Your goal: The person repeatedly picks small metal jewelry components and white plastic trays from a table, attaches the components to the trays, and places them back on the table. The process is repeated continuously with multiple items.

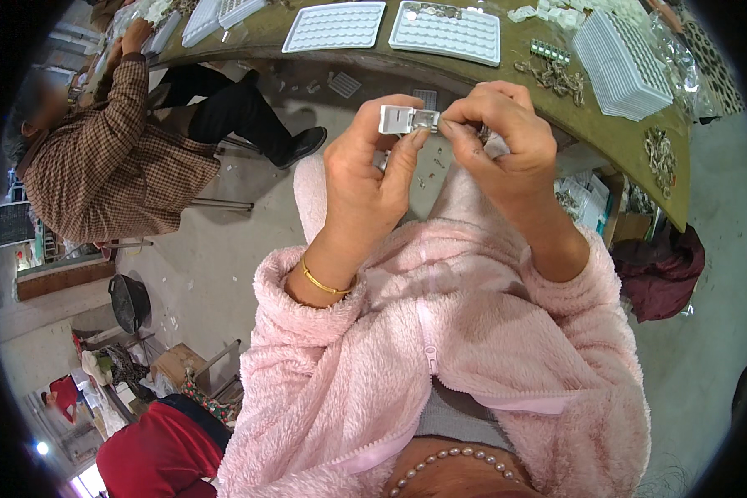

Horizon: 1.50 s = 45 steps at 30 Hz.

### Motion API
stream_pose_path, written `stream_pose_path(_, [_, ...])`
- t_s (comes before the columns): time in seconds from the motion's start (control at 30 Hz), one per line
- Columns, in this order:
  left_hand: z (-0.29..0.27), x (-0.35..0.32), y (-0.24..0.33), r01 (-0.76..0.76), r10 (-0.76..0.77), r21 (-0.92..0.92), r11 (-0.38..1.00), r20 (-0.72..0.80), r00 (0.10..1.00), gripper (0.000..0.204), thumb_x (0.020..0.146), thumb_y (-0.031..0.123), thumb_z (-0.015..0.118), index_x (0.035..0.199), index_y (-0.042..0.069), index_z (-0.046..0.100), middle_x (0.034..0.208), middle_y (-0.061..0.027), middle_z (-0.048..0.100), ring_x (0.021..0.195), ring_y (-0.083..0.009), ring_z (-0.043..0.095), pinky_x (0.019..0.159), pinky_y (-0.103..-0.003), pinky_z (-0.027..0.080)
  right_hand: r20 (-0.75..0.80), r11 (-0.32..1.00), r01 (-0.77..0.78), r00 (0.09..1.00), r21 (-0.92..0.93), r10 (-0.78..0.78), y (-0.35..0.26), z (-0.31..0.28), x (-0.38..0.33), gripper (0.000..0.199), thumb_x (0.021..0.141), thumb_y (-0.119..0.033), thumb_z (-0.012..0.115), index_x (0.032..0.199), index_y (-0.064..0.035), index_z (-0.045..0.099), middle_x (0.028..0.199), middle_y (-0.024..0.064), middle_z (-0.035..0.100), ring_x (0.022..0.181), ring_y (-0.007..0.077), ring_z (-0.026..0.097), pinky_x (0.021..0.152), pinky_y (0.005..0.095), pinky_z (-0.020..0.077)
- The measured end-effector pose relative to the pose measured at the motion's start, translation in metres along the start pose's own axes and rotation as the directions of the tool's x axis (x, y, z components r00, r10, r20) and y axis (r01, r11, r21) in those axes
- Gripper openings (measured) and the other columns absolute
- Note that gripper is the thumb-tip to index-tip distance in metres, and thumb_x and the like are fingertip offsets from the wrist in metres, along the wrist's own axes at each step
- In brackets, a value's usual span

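Both hands' grips, left hand (365, 166) and right hand (502, 141), pinch a white clip (407, 118) above the green worktable (614, 133).

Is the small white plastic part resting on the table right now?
No: the small white plastic part is held up between the left hand and right hand, clear of the table.

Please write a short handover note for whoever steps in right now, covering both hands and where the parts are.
Left hand: pinches a small white plastic housing at chest height.
Right hand: pinches a small metal clip against the housing's open end; whether it is seated cannot be told.
On the bench: two white grid trays, one with a few parts at its top edge, a stack of white trays and loose metal parts.
Done: few tray cells filled.
Left: most cells stand empty.
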<state>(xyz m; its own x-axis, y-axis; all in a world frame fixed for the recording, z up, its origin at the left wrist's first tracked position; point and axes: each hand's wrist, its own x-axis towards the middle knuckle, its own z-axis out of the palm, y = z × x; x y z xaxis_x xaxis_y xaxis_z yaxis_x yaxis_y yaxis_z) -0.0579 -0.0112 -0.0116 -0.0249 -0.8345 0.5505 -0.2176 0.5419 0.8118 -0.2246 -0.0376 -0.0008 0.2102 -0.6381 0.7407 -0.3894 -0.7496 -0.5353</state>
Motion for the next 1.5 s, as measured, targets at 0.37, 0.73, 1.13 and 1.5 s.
stream_pose_path(0.37, [0.003,-0.003,0.008,0.358,-0.403,-0.618,0.7,0.072,0.912,0.026,0.097,0.012,0.062,0.115,-0.007,0.062,0.082,-0.0073,0.067,0.051,-0.0023,0.042,0.045,-0.017,0.03,0.283,0.542,-0.586,0.792,0.602,0.541,0.004,0.014,-0.009,0.008,0.082,-0.005,0.069,0.087,-0.0009,0.064,0.081,0.006,0.064,0.079,0.0151,0.057,0.069,0.0279,0.044])
stream_pose_path(0.73, [-0.004,-0.008,-0.01,0.444,-0.446,-0.347,0.826,0.08,0.892,0.017,0.096,0.008,0.062,0.106,-0.003,0.069,0.075,0.0012,0.059,0.06,-0.0016,0.045,0.051,-0.018,0.035,0.079,0.951,0.265,0.964,-0.16,-0.255,0.018,0.018,-0.003,0.026,0.069,-0.018,0.073,0.092,-0.0086,0.063,0.086,0.0033,0.055,0.082,0.0257,0.055,0.076,0.0392,0.0394])
stream_pose_path(1.13, [-0.009,-0.016,-0.031,0.592,-0.599,-0.467,0.657,0.153,0.786,0.03,0.095,0.004,0.059,0.123,-0.005,0.06,0.096,-0.0078,0.071,0.053,0.0013,0.038,0.044,-0.016,0.029,0.303,0.981,0.133,0.937,0.142,-0.171,0.038,0.023,0.011,0.016,0.074,0.0,0.067,0.09,-0.0005,0.063,0.086,0.0093,0.059,0.08,0.0278,0.059,0.073,0.0371,0.0469])
stream_pose_path(1.5, [-0.023,-0.032,-0.041,0.62,-0.628,-0.514,0.593,0.186,0.756,0.022,0.096,0.011,0.061,0.113,-0.002,0.066,0.097,-0.0119,0.073,0.048,0.0002,0.036,0.043,-0.016,0.028,0.114,0.811,-0.22,0.937,-0.542,0.33,0.165,0.016,0.1,0.011,0.083,-0.021,0.069,0.09,-0.0134,0.075,0.092,0.0102,0.069,0.088,0.0319,0.067,0.077,0.0432,0.0514])
